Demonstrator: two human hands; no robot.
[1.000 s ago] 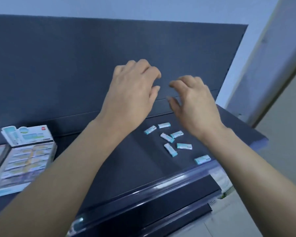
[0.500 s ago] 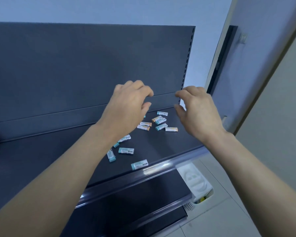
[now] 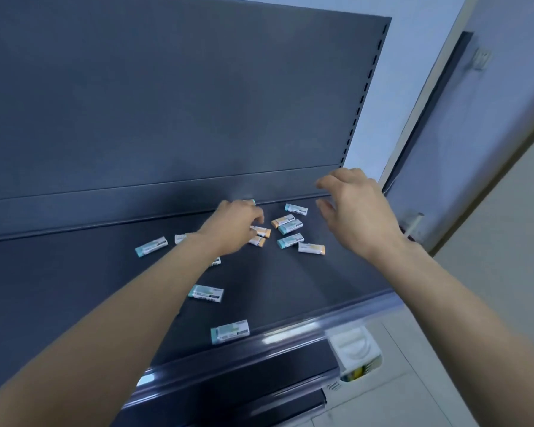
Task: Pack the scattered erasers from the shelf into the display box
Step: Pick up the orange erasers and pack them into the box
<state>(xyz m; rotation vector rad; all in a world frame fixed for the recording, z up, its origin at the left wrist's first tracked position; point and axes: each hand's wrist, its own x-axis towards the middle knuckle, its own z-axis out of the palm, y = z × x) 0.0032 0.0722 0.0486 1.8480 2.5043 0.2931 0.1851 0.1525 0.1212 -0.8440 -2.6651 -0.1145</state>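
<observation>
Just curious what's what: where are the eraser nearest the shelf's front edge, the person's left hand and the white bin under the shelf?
Front eraser (image 3: pixel 229 331): head view, middle of its wrapper.
Left hand (image 3: pixel 233 226): head view, back of the hand.
White bin (image 3: pixel 346 340): head view, its white top.

A single wide-angle view, worn on the person's head, looks forward and down along both outstretched forearms onto the dark shelf (image 3: pixel 290 288), near enough that the left hand (image 3: pixel 232 226) and right hand (image 3: pixel 358 211) reach over it near mid-frame. The view is rolled, so the shelf's front edge climbs toward the right (the back panel (image 3: pixel 167 103) leans with it), and floor (image 3: pixel 392 402) shows at lower right.
</observation>
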